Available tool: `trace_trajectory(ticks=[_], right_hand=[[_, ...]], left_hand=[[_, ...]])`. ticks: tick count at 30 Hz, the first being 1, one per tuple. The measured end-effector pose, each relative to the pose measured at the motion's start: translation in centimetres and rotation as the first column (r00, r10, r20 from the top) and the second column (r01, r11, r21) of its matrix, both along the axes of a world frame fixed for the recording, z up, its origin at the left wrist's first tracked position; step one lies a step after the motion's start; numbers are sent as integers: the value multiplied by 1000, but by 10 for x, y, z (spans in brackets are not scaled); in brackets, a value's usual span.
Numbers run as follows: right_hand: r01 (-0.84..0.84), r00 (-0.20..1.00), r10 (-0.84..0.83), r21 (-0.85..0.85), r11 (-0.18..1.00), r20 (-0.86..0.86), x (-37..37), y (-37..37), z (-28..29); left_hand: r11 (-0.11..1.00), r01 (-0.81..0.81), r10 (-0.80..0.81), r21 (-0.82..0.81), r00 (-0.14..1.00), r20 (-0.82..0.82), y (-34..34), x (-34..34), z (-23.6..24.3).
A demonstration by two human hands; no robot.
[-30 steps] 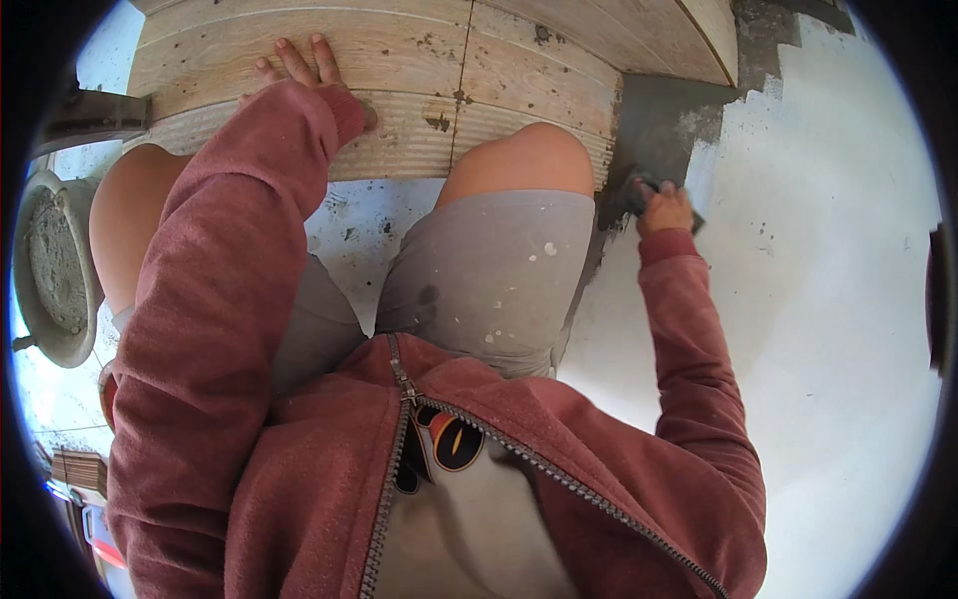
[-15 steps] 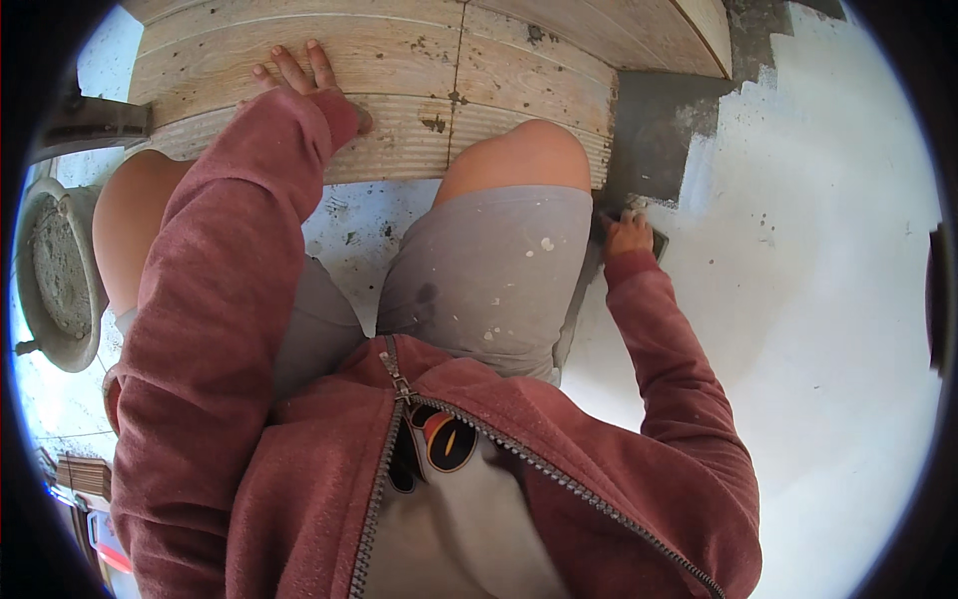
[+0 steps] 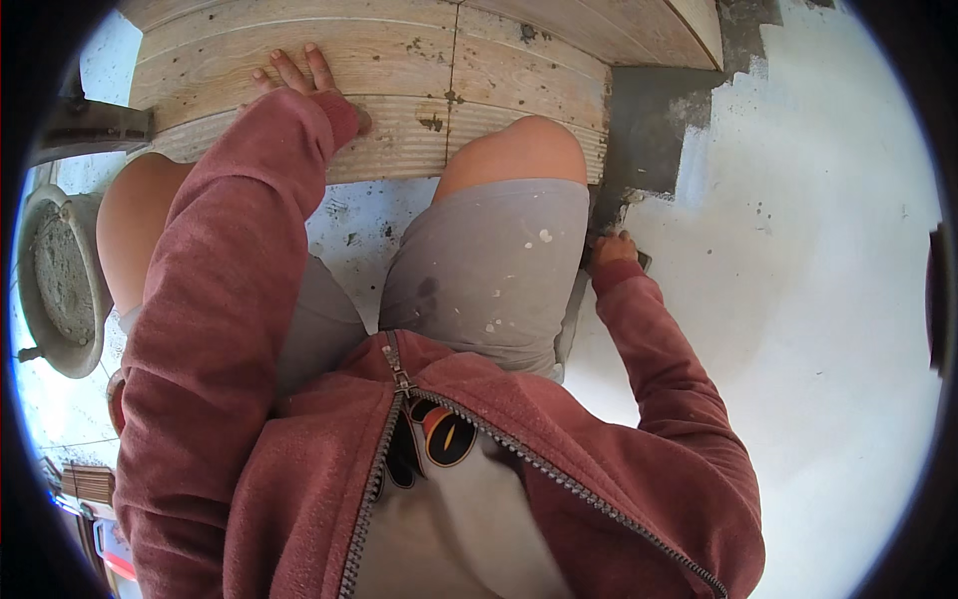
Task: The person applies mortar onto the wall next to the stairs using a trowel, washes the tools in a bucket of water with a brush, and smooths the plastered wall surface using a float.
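Observation:
My left hand [image 3: 307,85] lies on the wood-look tiled step [image 3: 389,75], fingers spread and holding nothing. Beyond my right thigh, my right hand [image 3: 614,248] is closed on a trowel [image 3: 645,262], low against the wall. Only a dark corner of its flat plate shows; the hand and sleeve cover the rest. Just ahead of that hand, a strip of wet grey mortar [image 3: 644,150] runs between the step's end and the white wall [image 3: 798,250], with a ragged edge on the white.
To my left stands a round tub [image 3: 95,299] holding grey mix. A dark beam-like piece [image 3: 100,127] juts in beside the step's left end. A higher step [image 3: 639,30] rises at the top. Brown stacked pieces [image 3: 88,484] lie at lower left.
My right hand has drawn back slightly toward me and to the left along the wall, trowel in its grip. My left hand stays on the step. The view has shifted a little.

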State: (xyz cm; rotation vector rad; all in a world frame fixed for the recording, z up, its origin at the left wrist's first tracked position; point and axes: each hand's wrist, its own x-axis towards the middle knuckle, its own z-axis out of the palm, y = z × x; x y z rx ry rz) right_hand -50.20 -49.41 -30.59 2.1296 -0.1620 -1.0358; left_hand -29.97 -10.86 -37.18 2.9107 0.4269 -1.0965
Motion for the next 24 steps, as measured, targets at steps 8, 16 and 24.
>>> trace_trajectory(ticks=[8, 16, 24], right_hand=[[-130, 981, 130, -11, 991, 140, 27, 1, 7], [-173, 964, 159, 50, 984, 214, 21, 17, 50], [-195, 980, 193, 69, 978, 46, 29, 9, 16]], left_hand=[[997, 34, -34, 71, 999, -7, -4, -1, 0], [997, 5, -5, 81, 1000, -10, 0, -2, 3], [998, 68, -68, 7, 997, -29, 6, -3, 7]])
